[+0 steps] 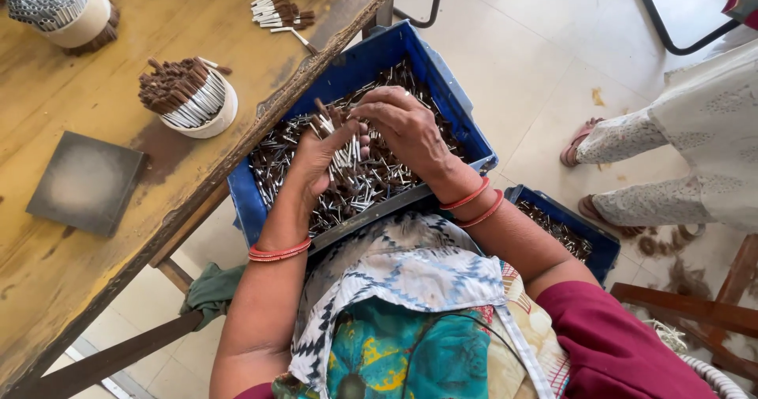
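A blue plastic crate (442, 75) rests on my lap, filled with several small sticks that have white stems and brown tips (276, 162). My left hand (320, 158) is cupped around a bundle of these sticks (346, 150), held upright over the crate. My right hand (403, 126) rests its fingers on top of the same bundle, its fingertips touching the brown tips. Both wrists carry red bangles.
A worn wooden table (71, 233) stands at left with a tape-ringed bundle of sticks (189, 99), a second bundle (59, 4), loose sticks (276, 12) and a dark square pad (85, 182). A second blue crate (572, 233) sits at right. Another person's sandalled feet (584, 142) stand on the tiled floor.
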